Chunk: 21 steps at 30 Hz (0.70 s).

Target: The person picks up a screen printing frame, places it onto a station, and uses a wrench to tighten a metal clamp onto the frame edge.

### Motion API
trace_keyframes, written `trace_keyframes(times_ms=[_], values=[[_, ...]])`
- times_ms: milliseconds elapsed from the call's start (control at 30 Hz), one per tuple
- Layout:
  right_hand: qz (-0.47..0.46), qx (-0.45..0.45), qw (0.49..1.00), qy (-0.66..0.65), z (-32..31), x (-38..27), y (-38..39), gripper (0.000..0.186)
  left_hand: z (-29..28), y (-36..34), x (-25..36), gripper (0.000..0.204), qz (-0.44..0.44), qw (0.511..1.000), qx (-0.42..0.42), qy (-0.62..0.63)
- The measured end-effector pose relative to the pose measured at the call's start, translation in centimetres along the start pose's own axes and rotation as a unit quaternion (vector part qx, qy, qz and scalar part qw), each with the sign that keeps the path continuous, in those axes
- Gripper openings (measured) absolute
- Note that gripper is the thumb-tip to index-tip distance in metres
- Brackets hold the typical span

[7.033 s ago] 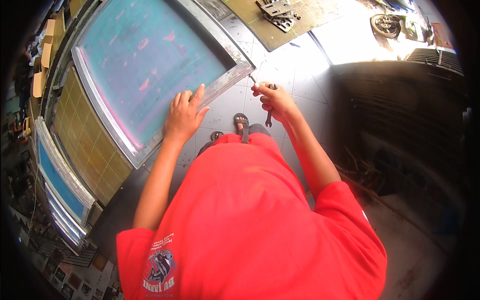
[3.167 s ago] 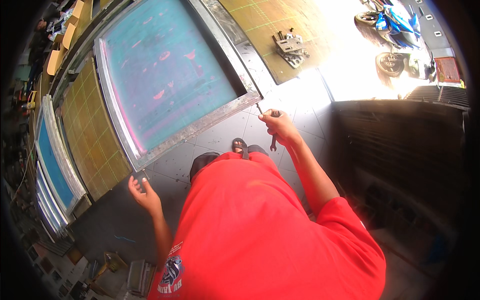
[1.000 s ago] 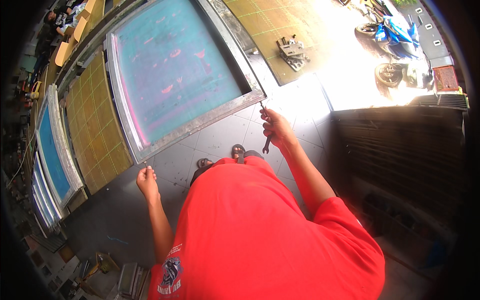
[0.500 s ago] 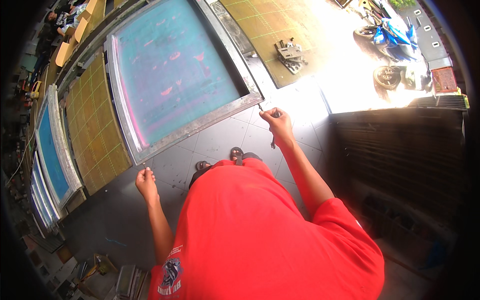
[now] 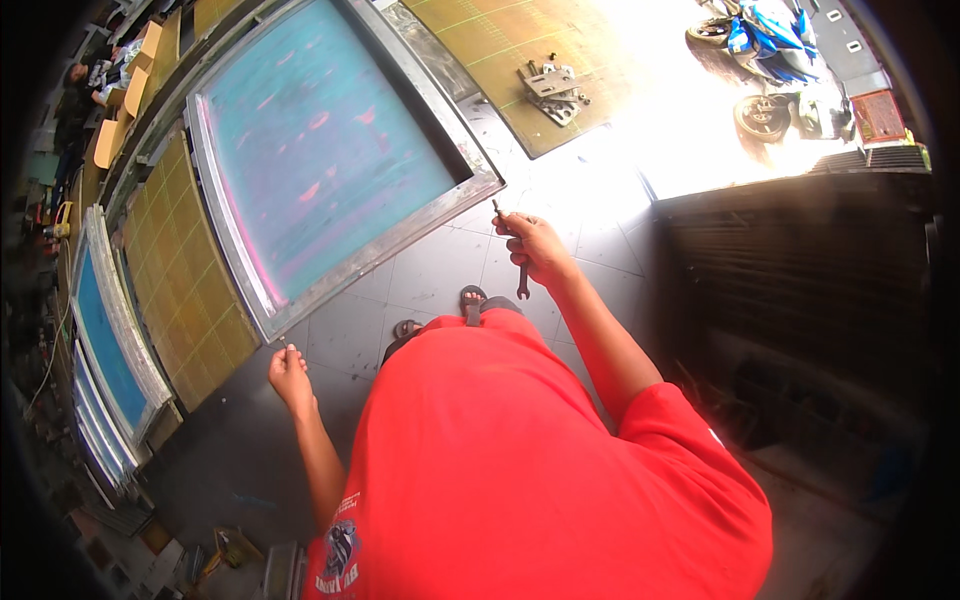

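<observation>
A large screen-printing frame [image 5: 375, 268] with a grey metal border and teal mesh lies ahead of me. Just below its near left corner, my left hand [image 5: 290, 378] is closed in a pinch; a tiny piece seems to show at its fingertips, too small to name. My right hand [image 5: 538, 246] is closed beside the near right corner, slightly apart from it. A dark open-end wrench [image 5: 523, 284] hangs down from its fingers. At its fingertips a small bolt-like piece [image 5: 497, 208] points up toward the frame corner.
Metal brackets and bolts [image 5: 556, 88] lie on a yellowish gridded board [image 5: 470, 45]. Another gridded board [image 5: 185, 265] and a blue-meshed frame [image 5: 108, 335] stand left. A dark slatted panel [image 5: 790, 280] is at right, with a blue motorcycle [image 5: 770, 45] beyond. A person [image 5: 95, 85] is far left.
My right hand has turned and drawn slightly away from the frame corner, so the wrench shows more clearly. My left hand stays near its corner. The view has shifted a little.
</observation>
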State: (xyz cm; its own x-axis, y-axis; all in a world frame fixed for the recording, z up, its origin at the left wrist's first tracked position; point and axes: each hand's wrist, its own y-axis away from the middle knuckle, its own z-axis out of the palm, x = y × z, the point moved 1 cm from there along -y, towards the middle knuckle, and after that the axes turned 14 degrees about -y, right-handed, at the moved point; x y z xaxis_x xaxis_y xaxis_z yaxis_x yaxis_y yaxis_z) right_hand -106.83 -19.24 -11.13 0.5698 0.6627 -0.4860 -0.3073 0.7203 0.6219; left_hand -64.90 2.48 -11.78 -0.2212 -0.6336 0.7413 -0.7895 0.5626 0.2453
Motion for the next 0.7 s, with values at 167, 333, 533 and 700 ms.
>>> trace_keyframes(times_ms=[167,333,533,700], values=[[-0.029,0.033,0.998,0.036,-0.9,-0.3,0.2,0.014,0.3,0.0,0.2,0.015,0.005,1.000,0.001,0.012],[-0.311,0.161,0.872,0.341,-1.7,-6.1,-2.3,0.025,0.3,0.6,-0.4,0.016,-0.004,1.000,0.007,0.017],[-0.423,0.182,0.684,0.566,-0.2,-14.4,-8.0,0.030,0.7,0.1,-1.6,0.018,0.004,0.997,0.028,0.073],[-0.444,0.196,0.613,0.623,-0.3,-13.7,-9.3,0.029,0.0,1.4,-0.3,0.018,-0.059,0.979,-0.032,0.190]])
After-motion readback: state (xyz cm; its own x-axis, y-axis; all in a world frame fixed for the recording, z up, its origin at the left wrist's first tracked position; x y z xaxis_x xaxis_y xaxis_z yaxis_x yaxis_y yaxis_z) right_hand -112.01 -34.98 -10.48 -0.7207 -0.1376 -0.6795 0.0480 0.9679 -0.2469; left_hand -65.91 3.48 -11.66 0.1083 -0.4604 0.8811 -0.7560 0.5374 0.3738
